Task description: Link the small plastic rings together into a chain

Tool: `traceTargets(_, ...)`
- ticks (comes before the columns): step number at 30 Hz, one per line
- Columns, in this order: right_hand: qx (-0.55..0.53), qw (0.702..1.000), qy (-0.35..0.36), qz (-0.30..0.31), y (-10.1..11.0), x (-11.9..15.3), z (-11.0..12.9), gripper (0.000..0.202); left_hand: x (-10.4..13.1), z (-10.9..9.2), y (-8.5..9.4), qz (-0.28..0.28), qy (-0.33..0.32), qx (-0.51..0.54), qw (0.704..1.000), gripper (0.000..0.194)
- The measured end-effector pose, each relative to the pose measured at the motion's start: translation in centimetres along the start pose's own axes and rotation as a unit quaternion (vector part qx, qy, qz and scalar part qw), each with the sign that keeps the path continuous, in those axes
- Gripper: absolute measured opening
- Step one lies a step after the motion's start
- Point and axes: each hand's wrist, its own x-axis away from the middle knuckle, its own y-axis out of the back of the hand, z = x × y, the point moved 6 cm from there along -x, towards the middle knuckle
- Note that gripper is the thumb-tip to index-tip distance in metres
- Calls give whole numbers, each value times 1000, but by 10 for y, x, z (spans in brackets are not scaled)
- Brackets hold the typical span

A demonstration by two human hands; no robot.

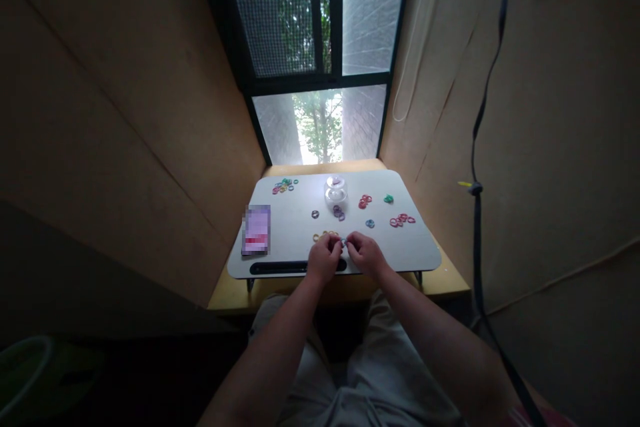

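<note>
Near the front edge of a white lap table [295,227], my left hand [324,257] and my right hand [366,252] meet with fingertips pinched. Between them shows a small pale-blue band [344,241], ring-shaped like a hair tie; its details are too small to make out. Yellow bands [317,237] lie just beyond my left fingers, partly covered by that hand. Further out are purple bands [339,213], a dark band [315,214], blue bands [370,223], red bands [365,201], pinkish-red bands [401,220] and green bands [389,199], each grouped by colour.
A clear plastic container [335,192] stands at the table's back middle. Mixed coloured bands [285,186] lie at the back left, above a blurred phone-like object [257,230]. A dark slot [280,267] runs along the front edge. A black strap [477,247] hangs at the right.
</note>
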Motion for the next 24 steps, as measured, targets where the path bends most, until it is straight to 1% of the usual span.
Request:
traceTargets(9,11,1000,-11,-11,1,-1,1,13,0,-1,-1,13,7,29,999,14)
traceTargets(16,20,1000,-11,-13,1,0,2,12,-1,7,-5,14,32,97,995,20)
traceTargets(19,26,999,-8,-16,1,0,1,12,0,4,-4,14,16,86,996,19)
traceTargets(24,26,999,-12,-16,0,0,0,11,2,-4,1,4,-2,4,1000,14)
